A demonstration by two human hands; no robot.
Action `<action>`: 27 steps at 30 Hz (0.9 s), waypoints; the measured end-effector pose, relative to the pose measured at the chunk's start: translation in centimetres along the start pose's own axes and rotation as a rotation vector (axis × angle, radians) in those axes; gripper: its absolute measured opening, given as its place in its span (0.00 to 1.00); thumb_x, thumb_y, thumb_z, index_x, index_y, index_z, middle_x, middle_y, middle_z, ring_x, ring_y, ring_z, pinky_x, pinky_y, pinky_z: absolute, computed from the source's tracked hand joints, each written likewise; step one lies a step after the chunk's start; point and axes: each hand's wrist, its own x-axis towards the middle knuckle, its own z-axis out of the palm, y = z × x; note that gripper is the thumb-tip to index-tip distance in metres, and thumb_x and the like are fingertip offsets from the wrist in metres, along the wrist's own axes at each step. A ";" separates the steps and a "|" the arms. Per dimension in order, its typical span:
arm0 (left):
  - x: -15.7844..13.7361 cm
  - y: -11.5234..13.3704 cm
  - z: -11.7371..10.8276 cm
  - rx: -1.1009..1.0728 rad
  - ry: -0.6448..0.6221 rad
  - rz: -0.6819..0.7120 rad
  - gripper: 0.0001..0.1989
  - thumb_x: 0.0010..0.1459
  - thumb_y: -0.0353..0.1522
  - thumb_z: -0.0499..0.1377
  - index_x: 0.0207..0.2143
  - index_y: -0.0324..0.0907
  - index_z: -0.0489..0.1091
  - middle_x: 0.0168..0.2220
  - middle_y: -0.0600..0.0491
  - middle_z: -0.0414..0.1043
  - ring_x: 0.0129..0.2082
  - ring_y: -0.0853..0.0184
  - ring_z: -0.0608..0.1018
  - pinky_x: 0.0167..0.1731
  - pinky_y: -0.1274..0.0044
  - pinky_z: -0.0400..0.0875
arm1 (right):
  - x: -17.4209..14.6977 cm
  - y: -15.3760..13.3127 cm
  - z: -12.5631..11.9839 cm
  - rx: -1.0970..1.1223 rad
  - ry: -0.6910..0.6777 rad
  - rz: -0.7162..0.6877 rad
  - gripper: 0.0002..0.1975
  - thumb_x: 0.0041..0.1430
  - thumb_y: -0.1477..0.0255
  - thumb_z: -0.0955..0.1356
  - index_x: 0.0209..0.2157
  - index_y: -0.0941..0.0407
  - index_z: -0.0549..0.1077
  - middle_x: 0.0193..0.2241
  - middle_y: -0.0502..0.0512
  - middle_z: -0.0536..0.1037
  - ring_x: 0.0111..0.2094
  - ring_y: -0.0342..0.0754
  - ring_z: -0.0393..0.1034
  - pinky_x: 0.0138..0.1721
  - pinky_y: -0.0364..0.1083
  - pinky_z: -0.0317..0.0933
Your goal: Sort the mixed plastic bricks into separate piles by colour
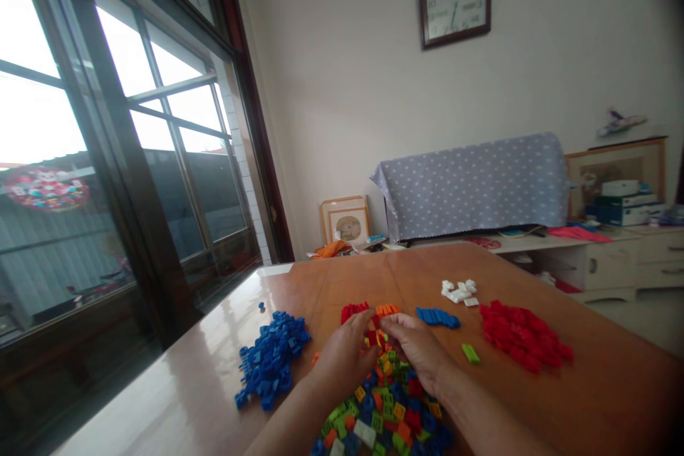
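Wooden table [614, 385], glossy and brown, spread beneath both hands. Beyond its far edge, a dotted grey cloth [473, 185] draped over something bulky, and a wall clock [454, 8] high above that.

Directly under the wrists and forearms, a mixed pile of small bricks [382, 410] in green, blue, red, orange and yellow, reaching up to the fingertips. Off to the outer side of the left hand, near but apart, a heap of blue bricks [272, 358], one stray blue piece lying just beyond it. Off to the outer side of the right hand and a little farther up the table, a heap of red bricks [521, 335]. Just ahead of the fingers, a short row of red pieces [354, 311], an orange cluster [387, 309] and a blue row [437, 316]; past those, a small white group [458, 291]. Beside the right hand, a single green brick [471, 353] lying alone.

Left hand [342, 356] curled, fingertips meeting those of the right hand [414, 345] over the top of the mixed pile. Both sets of fingers pinched together around small coloured pieces; exactly which piece sits in which hand, impossible to tell.
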 end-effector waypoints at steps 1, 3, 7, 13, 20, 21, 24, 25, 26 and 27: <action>0.0 0.1 0.0 0.012 -0.006 0.003 0.33 0.57 0.29 0.59 0.65 0.44 0.59 0.54 0.44 0.72 0.43 0.61 0.78 0.44 0.71 0.73 | 0.0 -0.1 0.0 0.000 -0.011 0.005 0.15 0.54 0.59 0.71 0.29 0.58 0.75 0.19 0.45 0.66 0.21 0.40 0.54 0.24 0.42 0.47; 0.0 0.1 -0.1 0.033 -0.018 0.005 0.33 0.57 0.29 0.59 0.66 0.44 0.58 0.56 0.43 0.71 0.45 0.60 0.78 0.46 0.70 0.73 | -0.1 -0.3 0.1 0.003 -0.023 0.006 0.15 0.54 0.59 0.71 0.29 0.58 0.74 0.19 0.44 0.64 0.21 0.40 0.51 0.24 0.42 0.45; 0.0 0.2 0.1 0.056 -0.033 0.000 0.35 0.57 0.30 0.59 0.67 0.45 0.57 0.58 0.43 0.70 0.50 0.57 0.76 0.48 0.68 0.72 | -0.2 -0.6 0.4 0.033 -0.024 0.002 0.16 0.54 0.58 0.71 0.29 0.57 0.73 0.19 0.44 0.64 0.22 0.40 0.50 0.24 0.42 0.44; 0.3 0.5 0.4 0.045 -0.004 -0.011 0.34 0.56 0.29 0.59 0.66 0.44 0.58 0.58 0.42 0.70 0.53 0.55 0.75 0.50 0.68 0.72 | -0.5 -0.6 0.6 0.009 -0.030 -0.003 0.12 0.53 0.62 0.71 0.29 0.57 0.75 0.22 0.46 0.68 0.24 0.41 0.54 0.26 0.43 0.47; 0.3 1.2 0.2 0.064 -0.004 -0.042 0.30 0.54 0.29 0.59 0.60 0.43 0.64 0.51 0.44 0.74 0.48 0.56 0.77 0.46 0.69 0.72 | -0.6 -0.6 0.8 -0.021 -0.063 0.003 0.12 0.54 0.62 0.70 0.29 0.58 0.74 0.22 0.46 0.69 0.24 0.42 0.55 0.27 0.43 0.47; 0.2 1.3 0.2 0.069 -0.008 -0.050 0.29 0.53 0.29 0.59 0.60 0.43 0.64 0.49 0.45 0.75 0.46 0.57 0.77 0.45 0.70 0.72 | -0.6 -0.6 0.8 -0.028 -0.073 0.009 0.13 0.54 0.61 0.71 0.29 0.58 0.74 0.22 0.47 0.69 0.24 0.42 0.55 0.27 0.43 0.47; 0.0 1.0 0.2 0.063 -0.023 -0.070 0.29 0.53 0.29 0.60 0.59 0.43 0.65 0.42 0.49 0.76 0.39 0.61 0.78 0.39 0.73 0.71 | -0.7 -0.5 0.8 -0.053 -0.099 0.023 0.16 0.53 0.58 0.71 0.30 0.58 0.75 0.22 0.47 0.70 0.24 0.42 0.57 0.26 0.43 0.47; 0.0 0.7 0.1 0.056 -0.029 -0.080 0.28 0.53 0.29 0.60 0.58 0.44 0.64 0.40 0.51 0.76 0.37 0.62 0.78 0.36 0.74 0.70 | -0.6 -0.5 0.7 -0.062 -0.102 0.023 0.16 0.54 0.57 0.71 0.31 0.58 0.75 0.22 0.47 0.70 0.24 0.42 0.57 0.26 0.43 0.48; 0.1 0.3 0.0 0.048 -0.029 -0.090 0.28 0.53 0.30 0.60 0.58 0.44 0.64 0.38 0.52 0.76 0.35 0.63 0.78 0.34 0.76 0.69 | -0.6 -0.4 0.6 -0.070 -0.101 0.023 0.17 0.54 0.56 0.71 0.32 0.57 0.75 0.22 0.46 0.70 0.24 0.42 0.57 0.26 0.43 0.48; 0.3 -0.3 -0.3 0.044 -0.024 -0.103 0.27 0.53 0.30 0.60 0.57 0.44 0.64 0.36 0.53 0.75 0.33 0.64 0.77 0.32 0.77 0.68 | -0.6 -0.4 0.4 -0.077 -0.092 0.019 0.17 0.55 0.56 0.70 0.33 0.57 0.75 0.21 0.46 0.70 0.23 0.42 0.58 0.26 0.43 0.48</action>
